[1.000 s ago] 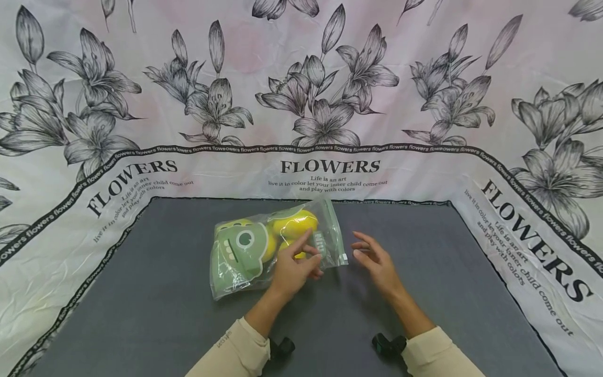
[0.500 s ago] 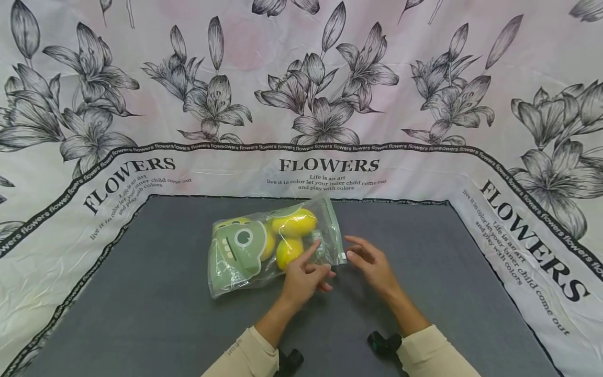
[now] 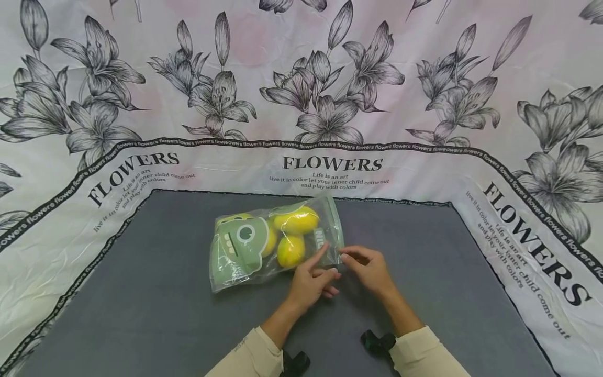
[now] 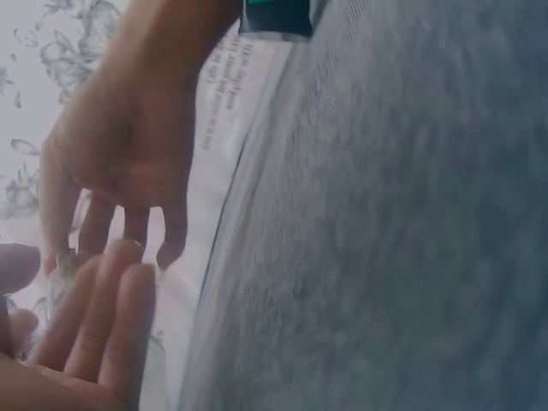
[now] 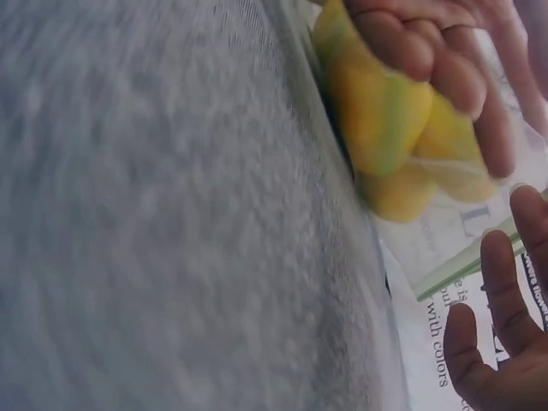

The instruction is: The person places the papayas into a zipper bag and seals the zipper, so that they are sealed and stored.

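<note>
A clear zip bag [image 3: 239, 256] with a green cartoon face lies on the grey table, with several yellow lemons [image 3: 296, 220] inside it. Its green zip strip runs along the right end. At the near corner of that strip, my right hand [image 3: 372, 269] pinches the zip end between thumb and index finger; the slider itself is hidden by the fingertips. My left hand [image 3: 308, 285] is at the bag's near right edge, index finger extended over the clear plastic and the other fingers loosely bent. In the right wrist view, lemons [image 5: 381, 111] show through the plastic beneath the left hand [image 5: 437, 51].
Grey cloth [image 3: 424, 251] covers the table around the bag. Behind and at both sides hangs a white floral sheet [image 3: 330, 173] with printed lettering. Dark wrist cameras [image 3: 378, 343] sit on both forearms, close to the tabletop.
My right hand has moved left to the bag's zip corner and now pinches it. My left hand has slid right and nearer, off the lemons. The bag has hardly moved.
</note>
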`<state>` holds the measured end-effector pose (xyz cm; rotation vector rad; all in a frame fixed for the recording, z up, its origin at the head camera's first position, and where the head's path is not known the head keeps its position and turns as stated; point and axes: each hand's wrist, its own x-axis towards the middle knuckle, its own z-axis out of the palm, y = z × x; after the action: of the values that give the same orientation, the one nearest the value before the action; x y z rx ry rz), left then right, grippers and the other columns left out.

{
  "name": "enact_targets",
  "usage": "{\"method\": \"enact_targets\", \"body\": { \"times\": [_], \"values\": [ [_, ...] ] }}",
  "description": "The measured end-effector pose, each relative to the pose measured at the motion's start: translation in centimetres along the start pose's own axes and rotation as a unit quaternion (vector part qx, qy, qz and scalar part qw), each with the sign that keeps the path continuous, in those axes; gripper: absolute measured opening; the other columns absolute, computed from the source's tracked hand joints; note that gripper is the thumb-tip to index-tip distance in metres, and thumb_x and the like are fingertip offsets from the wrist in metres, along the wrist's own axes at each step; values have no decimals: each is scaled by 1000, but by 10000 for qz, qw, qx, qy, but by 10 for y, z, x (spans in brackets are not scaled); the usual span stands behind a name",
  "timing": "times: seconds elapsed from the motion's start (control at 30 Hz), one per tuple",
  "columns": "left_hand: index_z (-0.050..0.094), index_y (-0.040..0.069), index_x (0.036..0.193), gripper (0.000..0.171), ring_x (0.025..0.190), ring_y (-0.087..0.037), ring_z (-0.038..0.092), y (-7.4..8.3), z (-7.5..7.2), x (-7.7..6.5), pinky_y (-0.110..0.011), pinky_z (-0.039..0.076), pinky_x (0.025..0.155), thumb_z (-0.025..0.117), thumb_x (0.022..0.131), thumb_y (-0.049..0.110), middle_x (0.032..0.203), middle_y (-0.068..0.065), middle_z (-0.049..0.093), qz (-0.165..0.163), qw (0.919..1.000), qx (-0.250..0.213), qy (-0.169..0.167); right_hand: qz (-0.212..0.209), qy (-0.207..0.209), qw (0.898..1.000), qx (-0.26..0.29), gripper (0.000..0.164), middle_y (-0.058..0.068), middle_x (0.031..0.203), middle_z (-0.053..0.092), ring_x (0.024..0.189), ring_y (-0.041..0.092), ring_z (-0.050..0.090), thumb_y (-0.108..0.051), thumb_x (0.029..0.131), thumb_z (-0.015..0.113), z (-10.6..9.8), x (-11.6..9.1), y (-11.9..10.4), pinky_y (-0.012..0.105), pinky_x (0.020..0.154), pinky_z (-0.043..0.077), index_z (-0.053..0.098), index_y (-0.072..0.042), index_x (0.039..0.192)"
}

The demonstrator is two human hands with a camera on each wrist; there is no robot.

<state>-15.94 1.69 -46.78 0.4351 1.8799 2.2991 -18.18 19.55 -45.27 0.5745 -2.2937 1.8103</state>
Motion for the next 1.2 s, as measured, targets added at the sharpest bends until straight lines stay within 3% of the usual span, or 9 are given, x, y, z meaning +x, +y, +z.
{"method": "enact_targets", "body": {
  "times": [0.3,0.5,0.63,0.83,1.0,1.2],
  "values": [
    [39,10,148,63,74,-54,63,-35,-1,5,-56,56,63,65,91,2,92,-33,65,87,9981,-264,547,-37,-13,9999,104,14,24,95,68,85,14,65,7,87,66,6,-8,4,25,75,55,69,12,100],
    [40,19,149,63,79,-49,65,-42,3,-2,-51,58,66,66,93,9,96,-31,66,-210,9984,-429,315,-276,-6,9995,183,12,27,92,67,82,15,66,11,86,65,6,-12,9,24,72,55,68,14,97],
    [40,15,149,60,80,-48,65,-46,4,-2,-49,59,68,64,94,8,95,-31,65,16,9985,-394,381,-379,-148,9987,309,10,26,89,67,79,14,66,13,85,64,7,-13,13,24,69,56,68,16,94],
    [47,2,142,54,80,-43,66,-51,4,-2,-48,58,69,65,91,-1,89,-30,65,400,9928,-593,957,-472,-488,9967,453,10,24,90,68,81,16,67,14,85,64,12,-16,18,26,70,57,68,17,95],
    [55,-1,134,51,76,-38,68,-53,5,-2,-44,60,66,69,86,-5,84,-22,67,275,9847,-987,1407,-564,-678,9949,496,12,24,90,69,81,19,68,15,85,62,15,-19,21,29,69,58,68,16,96],
    [55,-4,133,51,69,-33,69,-52,6,0,-40,60,62,68,84,-10,82,-23,67,97,9813,-1138,1549,-642,-750,9940,474,14,26,91,67,82,25,68,16,85,62,16,-19,24,30,70,58,67,17,98]
  ]
}}
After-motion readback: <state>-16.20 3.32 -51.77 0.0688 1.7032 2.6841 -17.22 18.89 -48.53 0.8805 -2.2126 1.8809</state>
